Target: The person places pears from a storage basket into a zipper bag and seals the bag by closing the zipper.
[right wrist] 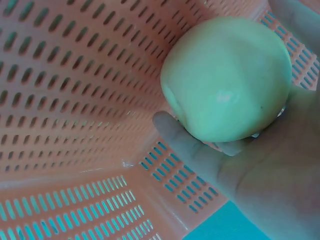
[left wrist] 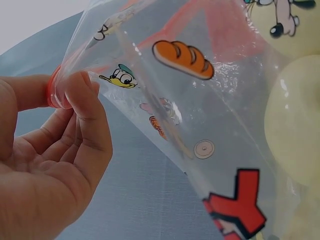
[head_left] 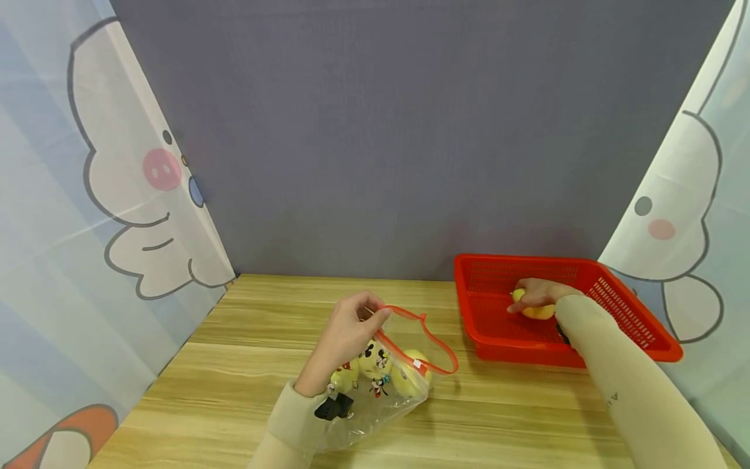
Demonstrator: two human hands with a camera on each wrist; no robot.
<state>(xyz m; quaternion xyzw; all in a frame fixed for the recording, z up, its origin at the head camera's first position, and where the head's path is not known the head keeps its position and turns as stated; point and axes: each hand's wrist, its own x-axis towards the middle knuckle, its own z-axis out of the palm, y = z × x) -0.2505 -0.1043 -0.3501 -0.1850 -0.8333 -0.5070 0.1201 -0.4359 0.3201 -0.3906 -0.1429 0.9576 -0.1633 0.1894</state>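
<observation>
The basket (head_left: 515, 350) is red, the clear bag (head_left: 382, 415) red-rimmed and cartoon-printed, its fruit (head_left: 407, 380) seemingly pale yellow.

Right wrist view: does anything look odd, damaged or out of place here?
Only the colour: the basket looks washed-out pink and the fruit greenish, while the head view shows bright red and yellow, so it is probably a camera tint. The right hand is at the fruit; no damage or spill shows.

The bag (head_left: 381, 409) is glossy plastic, the basket (head_left: 527, 352) plastic, the table (head_left: 263, 339) wood-grained
</observation>
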